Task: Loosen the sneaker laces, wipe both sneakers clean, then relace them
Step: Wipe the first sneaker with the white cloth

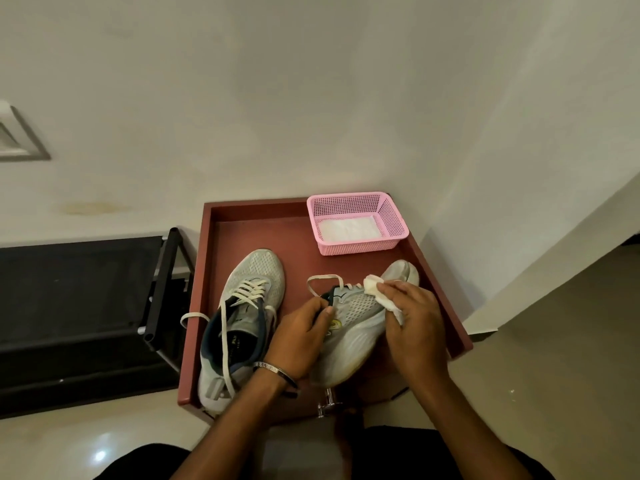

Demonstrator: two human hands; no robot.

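Sneaker [356, 327] on its side at the tray's right, sole toward the camera. Left hand [298, 336] grips its collar, fingers curled over the opening. Right hand [414, 318] presses a white wipe [375, 289] on the mesh upper near the toe, fingers curled round the wipe. Its lace [323, 282] loops loose on the red tray [440, 282]. Second sneaker [242, 323] upright at left, laces slack. Pink basket [391, 216] with white wipes at the tray's far right corner. Black rack [162, 289] just beside the tray's left edge.

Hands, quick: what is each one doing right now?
Left hand: grips the tilted grey sneaker at its collar.
Right hand: holds a white wipe and presses it on that sneaker's upper.
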